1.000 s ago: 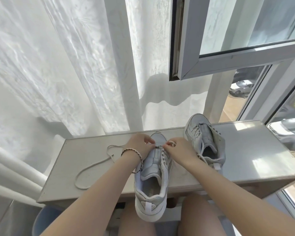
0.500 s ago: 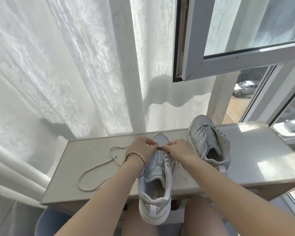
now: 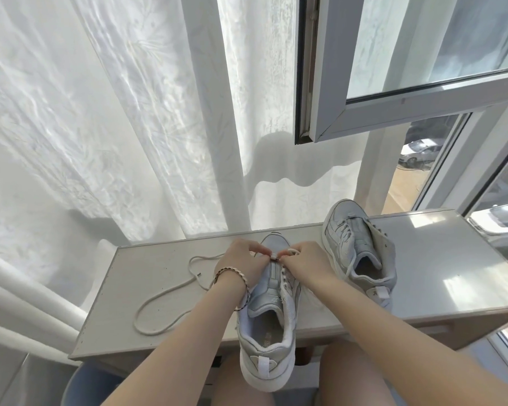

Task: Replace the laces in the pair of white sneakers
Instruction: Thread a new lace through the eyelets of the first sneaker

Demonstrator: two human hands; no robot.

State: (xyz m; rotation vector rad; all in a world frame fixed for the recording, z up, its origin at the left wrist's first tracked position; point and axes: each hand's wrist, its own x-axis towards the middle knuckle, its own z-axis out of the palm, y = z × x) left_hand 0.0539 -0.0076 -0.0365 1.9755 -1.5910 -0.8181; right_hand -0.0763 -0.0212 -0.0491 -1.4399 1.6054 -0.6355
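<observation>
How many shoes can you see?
2. One white sneaker lies nearest, heel past the table's near edge; the left hand and right hand pinch its lace near the toe. The other sneaker sits right of it, farther back.

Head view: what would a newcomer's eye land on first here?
The left hand and right hand meet at centre, fingers pinching the lace at the toe end of the near sneaker, whose heel overhangs the table edge. The lace's slack loops away to the left on the tabletop. The second sneaker stands behind on the right, below the open window.
</observation>
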